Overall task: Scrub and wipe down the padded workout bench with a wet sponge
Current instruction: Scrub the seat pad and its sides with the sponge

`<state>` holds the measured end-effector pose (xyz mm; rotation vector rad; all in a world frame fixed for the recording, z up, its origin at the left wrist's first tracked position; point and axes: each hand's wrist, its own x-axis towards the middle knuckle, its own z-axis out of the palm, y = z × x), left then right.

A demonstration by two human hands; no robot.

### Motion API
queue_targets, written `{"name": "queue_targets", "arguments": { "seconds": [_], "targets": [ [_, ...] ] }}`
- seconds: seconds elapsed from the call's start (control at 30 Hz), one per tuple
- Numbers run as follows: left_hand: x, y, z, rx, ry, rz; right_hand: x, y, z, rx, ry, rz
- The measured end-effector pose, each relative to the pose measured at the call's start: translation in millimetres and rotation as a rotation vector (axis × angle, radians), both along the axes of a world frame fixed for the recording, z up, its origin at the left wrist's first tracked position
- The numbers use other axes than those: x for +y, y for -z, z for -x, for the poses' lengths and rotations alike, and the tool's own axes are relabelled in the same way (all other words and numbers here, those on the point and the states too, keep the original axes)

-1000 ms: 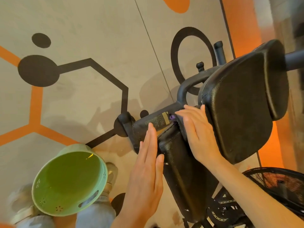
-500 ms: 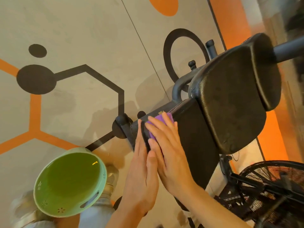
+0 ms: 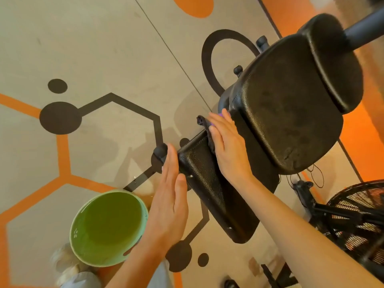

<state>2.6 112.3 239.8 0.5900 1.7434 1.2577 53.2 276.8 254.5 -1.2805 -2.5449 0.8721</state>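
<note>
Purple sponge (image 3: 221,116) peeks from under the right hand's (image 3: 228,146) flat, straight fingers (image 3: 218,123) pressing the bench pad (image 3: 209,183).

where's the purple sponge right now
The purple sponge is mid-frame in the head view, mostly hidden under the right hand's fingers on the narrow bench pad.

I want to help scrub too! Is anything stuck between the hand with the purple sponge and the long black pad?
Nothing visible. The right hand presses the purple sponge flat against the long pad. The left hand rests on the pad's side, out of the sponge's way.
</note>
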Motion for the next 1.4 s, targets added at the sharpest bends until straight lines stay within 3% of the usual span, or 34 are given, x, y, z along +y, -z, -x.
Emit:
{"name": "queue_targets", "arguments": {
  "seconds": [0.2,0.47,0.73,0.9,1.4],
  "targets": [
    [-13,-14,9,0.217,0.046,0.035,-48,-10,-21,0.173,0.16,0.094],
    [-9,-28,-3,0.531,0.308,-0.041,-72,-35,-81,0.257,0.498,0.12],
    [5,-28,-24,0.704,0.657,-0.164,-111,-42,-132,0.42,0.998,0.128],
    [8,-29,-30,0.77,0.779,-0.19,-131,-38,-143,0.568,1.198,0.138],
    [67,-26,-58,1.032,1.089,-0.225,-119,-4,-159,1.012,1.448,0.403]
  ]
}}
